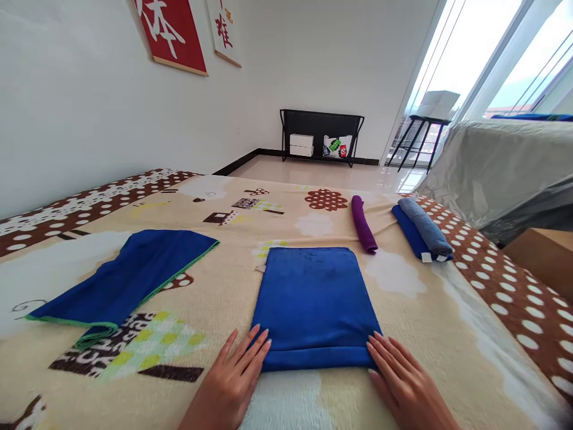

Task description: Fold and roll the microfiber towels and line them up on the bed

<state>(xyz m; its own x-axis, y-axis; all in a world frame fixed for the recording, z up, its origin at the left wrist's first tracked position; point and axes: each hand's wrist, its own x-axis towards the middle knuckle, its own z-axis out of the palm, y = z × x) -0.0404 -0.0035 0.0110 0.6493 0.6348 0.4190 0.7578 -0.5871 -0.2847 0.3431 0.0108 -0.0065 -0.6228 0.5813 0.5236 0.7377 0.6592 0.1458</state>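
A blue towel (316,298) lies flat in front of me, with its near edge folded over in a narrow strip. My left hand (237,370) rests at the towel's near left corner, fingers stretched out and touching it. At the near right corner lies my right hand (400,373), also with straight fingers on the cloth's edge. To the left spreads a loose, crumpled blue towel (134,272) with green edging. A rolled purple towel (363,224) sits beyond the right far corner. Farther right are a rolled blue towel (409,233) and a rolled grey-blue towel (425,226), side by side.
Everything lies on a patterned beige blanket (322,394) with a brown dotted border. Behind it stand a black rack (322,122) with boxes and a black stool (421,122). A plastic-covered piece of furniture (514,155) and a cardboard box (541,257) are at the right.
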